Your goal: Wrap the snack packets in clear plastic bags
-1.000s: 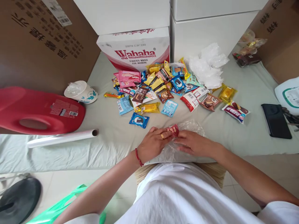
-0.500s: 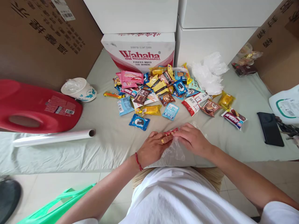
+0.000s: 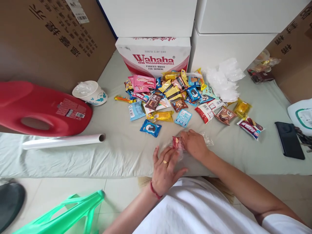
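Your right hand (image 3: 195, 144) pinches a small red snack packet (image 3: 176, 142) by its right end, fingers closed on it, holding it near the front edge of the cloth-covered table (image 3: 117, 152), roughly at its middle. The packet sits against a clear plastic bag (image 3: 180, 156) that lies crumpled under both hands; whether the packet is already inside the bag or just on top of it is hard to tell from this angle. Your left hand (image 3: 165, 170) rests just in front of the packet with fingers spread and flat on the bag, pressing it down rather than gripping anything. Farther back, toward the middle of the table, lies a loose pile of snack packets (image 3: 175, 94), the nearest being a blue Oreo packet (image 3: 150, 128) just beyond your hands. Behind the pile stands a Wahaha water carton (image 3: 153, 55) at the back edge. Toward the left edge lie a roll of clear film (image 3: 63, 141), a red plastic jug (image 3: 41, 109) on its side and a paper cup (image 3: 90, 93). A black phone (image 3: 289, 140) lies near the right edge.
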{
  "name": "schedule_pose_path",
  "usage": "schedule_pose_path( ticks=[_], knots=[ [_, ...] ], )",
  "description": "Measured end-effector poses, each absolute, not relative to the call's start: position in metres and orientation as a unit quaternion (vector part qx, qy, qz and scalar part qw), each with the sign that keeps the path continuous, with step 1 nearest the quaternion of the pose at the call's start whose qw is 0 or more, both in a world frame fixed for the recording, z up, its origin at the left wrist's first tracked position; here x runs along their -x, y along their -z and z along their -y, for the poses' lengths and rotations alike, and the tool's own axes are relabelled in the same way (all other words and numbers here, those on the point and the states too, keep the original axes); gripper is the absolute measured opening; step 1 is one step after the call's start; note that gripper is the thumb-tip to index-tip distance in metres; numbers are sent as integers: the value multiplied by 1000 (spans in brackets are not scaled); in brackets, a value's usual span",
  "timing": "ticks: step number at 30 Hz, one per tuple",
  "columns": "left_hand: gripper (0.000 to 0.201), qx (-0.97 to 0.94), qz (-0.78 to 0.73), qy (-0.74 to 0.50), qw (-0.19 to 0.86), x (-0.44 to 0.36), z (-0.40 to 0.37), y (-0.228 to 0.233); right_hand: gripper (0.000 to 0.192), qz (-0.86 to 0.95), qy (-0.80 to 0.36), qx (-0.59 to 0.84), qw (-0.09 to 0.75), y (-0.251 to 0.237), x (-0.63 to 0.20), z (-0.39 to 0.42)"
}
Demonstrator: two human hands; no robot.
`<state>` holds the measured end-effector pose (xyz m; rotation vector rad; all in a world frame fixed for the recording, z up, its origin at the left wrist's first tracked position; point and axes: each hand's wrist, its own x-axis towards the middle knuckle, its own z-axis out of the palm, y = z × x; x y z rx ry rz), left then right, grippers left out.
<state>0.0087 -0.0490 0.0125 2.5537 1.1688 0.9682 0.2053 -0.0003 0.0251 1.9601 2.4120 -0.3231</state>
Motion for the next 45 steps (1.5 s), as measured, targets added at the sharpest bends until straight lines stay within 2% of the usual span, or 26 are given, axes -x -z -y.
schedule_pose_path(
  ticks=[3, 5, 7, 10, 14, 17, 20, 24, 28, 31, 33, 35, 37, 39, 42, 45],
  knots=[
    [34, -831, -437, -330, 93, -24, 48, -5, 28, -771, 107, -628, 9, -27, -205, 1],
    [20, -821, -429, -350, 139, -18, 42, -5, 29, -768, 111, -631, 12, -26, -205, 2],
    [14, -807, -414, -363, 212, -5, 39, -8, 30, -761, 113, -639, 16, -25, -206, 2],
    [14, -777, -427, -337, 317, 13, 39, -12, 32, -754, 115, -646, 16, -23, -204, 2],
    [31, -698, -529, -297, 380, 15, 38, -11, 28, -761, 120, -638, 5, -21, -200, 4],
    [33, -634, -626, -275, 362, 9, 32, -9, 25, -759, 118, -640, -3, -19, -199, 5],
    [16, -640, -680, -228, 277, 4, 27, -9, 25, -760, 115, -639, -34, -15, -200, 8],
    [37, -709, -667, -174, 150, -3, 24, -10, 25, -776, 41, -606, -169, -5, -201, 11],
    [13, -738, -640, -175, 125, -9, 17, -8, 19, -834, -4, -472, -284, 6, -203, 14],
    [4, -726, -620, -215, 203, 0, 4, -11, 18, -879, 34, -381, -284, 7, -211, 12],
    [3, -686, -604, -255, 316, 11, -6, -16, 23, -890, 77, -357, -273, 3, -219, 10],
    [10, -614, -587, -270, 453, 21, -13, -21, 31, -889, 118, -351, -268, -3, -227, 10],
    [20, -553, -587, -253, 534, 27, -16, -25, 33, -884, 147, -358, -263, -7, -231, 12],
    [26, -558, -604, -230, 520, 28, -14, -26, 32, -876, 160, -373, -261, -7, -232, 16],
    [31, -644, -617, -203, 403, 21, -6, -24, 29, -858, 182, -389, -282, 0, -230, 20],
    [21, -705, -604, -160, 336, 11, 1, -22, 28, -845, 205, -380, -314, 9, -231, 21]
  ],
)
